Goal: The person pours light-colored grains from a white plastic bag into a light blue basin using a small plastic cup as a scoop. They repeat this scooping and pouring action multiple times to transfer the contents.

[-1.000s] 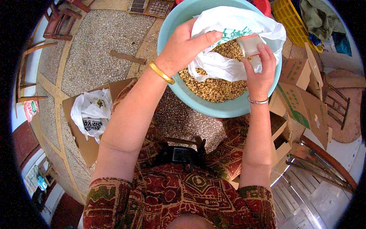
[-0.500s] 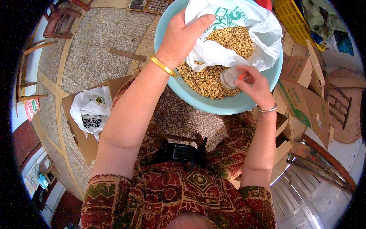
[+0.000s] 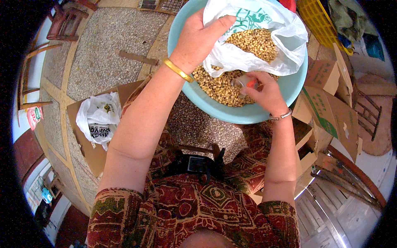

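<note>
While a pink packet (image 3: 34, 118) sits at the far left and a dark red wooden chair (image 3: 66, 27) stands higher up, a crumpled white plastic bag with black print (image 3: 97, 115) lies on a flattened piece of cardboard (image 3: 78, 113) on the pebbled floor. Next comes a narrow brown strip (image 3: 138, 57) on the floor, and then the person's left hand (image 3: 200, 39), with a gold bangle (image 3: 177, 70) on its wrist. That hand is clamped on the edge of a green-printed white bag (image 3: 240, 64), its thumb lying over the printed side. The bag rests open inside a pale blue basin (image 3: 231, 117), with tan kernels (image 3: 258, 43) in its mouth and more lying loose in the basin below it. Just under the bag's lower edge, a small clear cup (image 3: 237, 83) is down among the loose kernels. The right hand (image 3: 266, 93) holds it, thumb and fingers closed around it, a red part showing between them; a silver bangle (image 3: 281, 115) circles this wrist. Farther right, a yellow plastic crate (image 3: 317, 25) stands near the basin's upper side, and open cardboard boxes (image 3: 326, 109) with green markings are stacked below it
</note>
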The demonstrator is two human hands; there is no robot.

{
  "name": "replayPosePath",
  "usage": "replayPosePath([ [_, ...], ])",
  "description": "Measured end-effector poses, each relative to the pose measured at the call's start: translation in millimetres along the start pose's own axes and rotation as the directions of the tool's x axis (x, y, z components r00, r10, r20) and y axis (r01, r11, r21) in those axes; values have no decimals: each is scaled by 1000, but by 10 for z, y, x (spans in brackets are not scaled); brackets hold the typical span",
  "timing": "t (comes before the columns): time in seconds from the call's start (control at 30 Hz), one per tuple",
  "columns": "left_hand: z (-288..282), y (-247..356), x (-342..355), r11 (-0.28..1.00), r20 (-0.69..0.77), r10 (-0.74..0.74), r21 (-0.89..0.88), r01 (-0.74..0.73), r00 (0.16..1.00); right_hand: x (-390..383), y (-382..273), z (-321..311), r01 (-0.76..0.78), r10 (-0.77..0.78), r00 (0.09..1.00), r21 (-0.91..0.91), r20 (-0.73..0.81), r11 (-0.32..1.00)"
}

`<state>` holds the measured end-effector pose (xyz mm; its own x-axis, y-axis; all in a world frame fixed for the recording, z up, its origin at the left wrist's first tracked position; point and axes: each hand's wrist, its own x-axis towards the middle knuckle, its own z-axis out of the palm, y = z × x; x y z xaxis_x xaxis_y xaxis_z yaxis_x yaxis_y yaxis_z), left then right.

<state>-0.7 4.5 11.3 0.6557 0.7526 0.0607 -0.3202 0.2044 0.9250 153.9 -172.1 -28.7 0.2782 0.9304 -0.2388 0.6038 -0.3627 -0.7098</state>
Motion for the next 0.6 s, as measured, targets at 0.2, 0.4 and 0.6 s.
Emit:
replayPosePath([
  [0.2, -15, -21, 2, 999, -5, 34, 3, -34, 999, 12, 19, -236, -287, 166, 948, 505, 272, 814],
  [0.4, -59, -5, -52, 982, 19, 37, 184, -40, 999, -11, -64, -399, -196, 167, 979, 773, 118, 603],
  [0.6, -64, 34, -120, 983, 137, 3, 181, -28, 991, 196, 13, -282, 51, 234, 923, 699, -306, 713],
])
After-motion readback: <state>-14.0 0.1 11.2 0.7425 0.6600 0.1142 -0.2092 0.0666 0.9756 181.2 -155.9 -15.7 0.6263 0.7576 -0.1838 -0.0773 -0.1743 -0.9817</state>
